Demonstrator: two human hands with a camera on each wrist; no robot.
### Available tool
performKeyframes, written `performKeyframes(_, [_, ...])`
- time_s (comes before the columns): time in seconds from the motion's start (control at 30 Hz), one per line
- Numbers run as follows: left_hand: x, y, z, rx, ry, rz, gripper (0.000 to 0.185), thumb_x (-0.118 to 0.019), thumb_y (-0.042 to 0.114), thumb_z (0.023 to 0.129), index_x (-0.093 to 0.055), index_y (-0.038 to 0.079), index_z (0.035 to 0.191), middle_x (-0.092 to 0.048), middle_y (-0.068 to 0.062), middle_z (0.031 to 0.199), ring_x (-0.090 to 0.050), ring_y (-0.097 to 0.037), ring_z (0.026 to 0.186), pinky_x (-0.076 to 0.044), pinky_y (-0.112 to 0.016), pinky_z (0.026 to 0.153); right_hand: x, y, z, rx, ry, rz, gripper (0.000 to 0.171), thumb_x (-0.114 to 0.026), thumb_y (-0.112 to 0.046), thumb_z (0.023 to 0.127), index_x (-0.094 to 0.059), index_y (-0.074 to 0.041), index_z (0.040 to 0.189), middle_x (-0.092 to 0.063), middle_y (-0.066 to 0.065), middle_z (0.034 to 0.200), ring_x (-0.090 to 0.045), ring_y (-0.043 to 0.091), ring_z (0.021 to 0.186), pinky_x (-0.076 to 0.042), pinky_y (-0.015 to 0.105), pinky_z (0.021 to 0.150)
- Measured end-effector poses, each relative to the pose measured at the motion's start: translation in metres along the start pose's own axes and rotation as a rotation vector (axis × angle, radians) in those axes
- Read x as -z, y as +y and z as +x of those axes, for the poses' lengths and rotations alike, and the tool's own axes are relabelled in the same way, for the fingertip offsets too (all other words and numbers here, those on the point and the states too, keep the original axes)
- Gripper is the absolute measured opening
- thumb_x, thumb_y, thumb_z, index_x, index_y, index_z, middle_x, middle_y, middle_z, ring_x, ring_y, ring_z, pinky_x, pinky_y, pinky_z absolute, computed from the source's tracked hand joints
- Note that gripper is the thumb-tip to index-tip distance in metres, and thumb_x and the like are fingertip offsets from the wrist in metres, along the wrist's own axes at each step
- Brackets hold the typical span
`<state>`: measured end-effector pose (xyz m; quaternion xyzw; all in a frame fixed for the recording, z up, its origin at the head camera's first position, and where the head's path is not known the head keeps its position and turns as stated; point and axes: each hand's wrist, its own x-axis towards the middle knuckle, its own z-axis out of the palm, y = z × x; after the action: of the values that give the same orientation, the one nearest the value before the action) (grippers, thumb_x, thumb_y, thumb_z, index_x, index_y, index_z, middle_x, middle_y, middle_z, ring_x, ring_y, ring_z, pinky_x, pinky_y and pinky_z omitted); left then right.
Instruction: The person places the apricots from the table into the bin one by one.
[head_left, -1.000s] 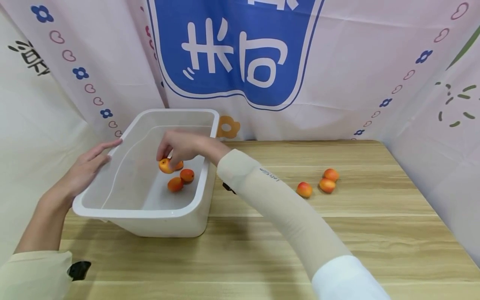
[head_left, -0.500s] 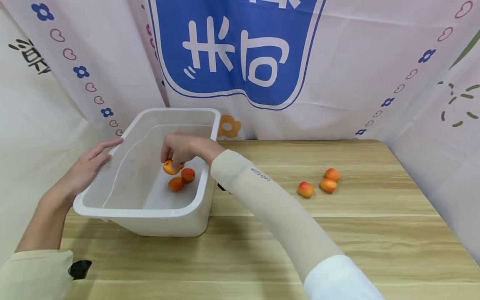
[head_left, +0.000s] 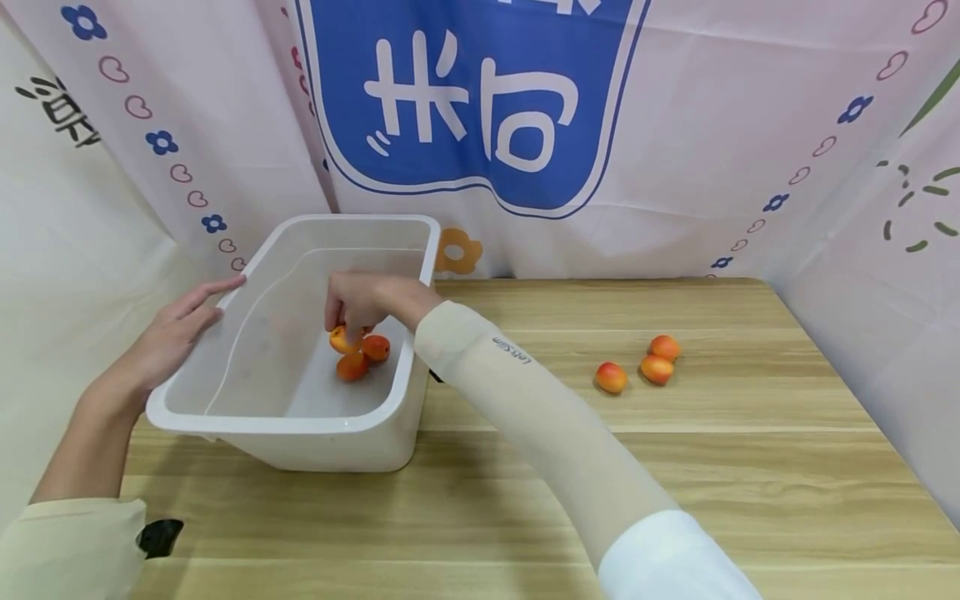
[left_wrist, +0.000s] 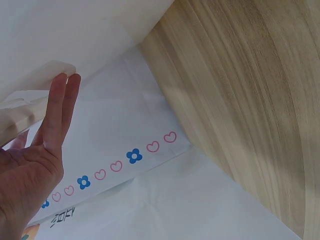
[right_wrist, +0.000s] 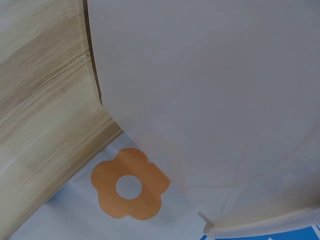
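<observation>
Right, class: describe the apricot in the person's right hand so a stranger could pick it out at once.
Find the white plastic tub on the left of the wooden table. Three apricots cluster inside, near its right wall. The one meant is the paler, yellow-orange apricot farthest back, pinched under the right hand; its two redder neighbours lie free.

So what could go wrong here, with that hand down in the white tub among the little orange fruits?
The fruit in the right hand sits close against two others, so letting go could bump them and set them rolling. The three fruits loose on the table could also roll. The left hand only touches the tub, which could slide if pushed.
</observation>
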<state>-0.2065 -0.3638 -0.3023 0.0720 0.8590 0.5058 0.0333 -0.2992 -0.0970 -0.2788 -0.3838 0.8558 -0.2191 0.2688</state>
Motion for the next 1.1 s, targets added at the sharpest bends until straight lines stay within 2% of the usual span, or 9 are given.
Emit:
performKeyframes(0.2, [0.0003, -0.0005, -0.0002, -0.007, 0.002, 0.009, 0.049, -0.035, 0.02, 0.114, -0.049, 0.052, 0.148, -0.055, 0.033, 0.111, -0.068, -0.003, 0.079, -0.06, -0.027, 0.059, -0.0005, -0.0016, 0.0003, -0.009, -0.001, -0.031, 0.028, -0.074, 0.0, 0.094, -0.079, -0.009, 0.12, -0.071, 0.004, 0.112, -0.063, 0.018, 0.093, -0.059, 0.02, 0.08])
performKeyframes(0.47, [-0.0004, -0.0003, -0.0003, -0.001, -0.003, 0.005, 0.048, -0.035, 0.021, 0.114, -0.048, 0.051, 0.149, -0.054, 0.032, 0.113, -0.068, -0.003, 0.081, -0.061, -0.027, 0.06, -0.002, -0.0024, -0.0009, -0.071, -0.012, -0.03, 0.027, -0.076, 0.0, 0.092, -0.079, -0.01, 0.117, -0.071, 0.002, 0.113, -0.063, 0.017, 0.094, -0.06, 0.026, 0.085])
performKeyframes(0.83, [-0.0004, -0.001, 0.0, -0.005, -0.006, -0.002, 0.048, -0.035, 0.021, 0.114, -0.049, 0.051, 0.149, -0.054, 0.032, 0.113, -0.068, -0.003, 0.081, -0.061, -0.027, 0.06, -0.0024, -0.0017, -0.0011, -0.09, -0.024, -0.06, 0.024, -0.074, 0.002, 0.093, -0.079, -0.011, 0.113, -0.071, 0.0, 0.11, -0.063, 0.016, 0.095, -0.06, 0.027, 0.084])
performKeyframes(1.1, [0.0, -0.001, -0.0002, -0.009, -0.005, -0.009, 0.049, -0.036, 0.019, 0.114, -0.05, 0.051, 0.148, -0.058, 0.032, 0.11, -0.069, -0.004, 0.08, -0.061, -0.027, 0.06, 0.0006, -0.0022, -0.0009, -0.127, -0.021, -0.076, 0.036, -0.08, -0.005, 0.09, -0.076, -0.015, 0.125, -0.07, 0.001, 0.122, -0.066, 0.022, 0.108, -0.059, 0.025, 0.088])
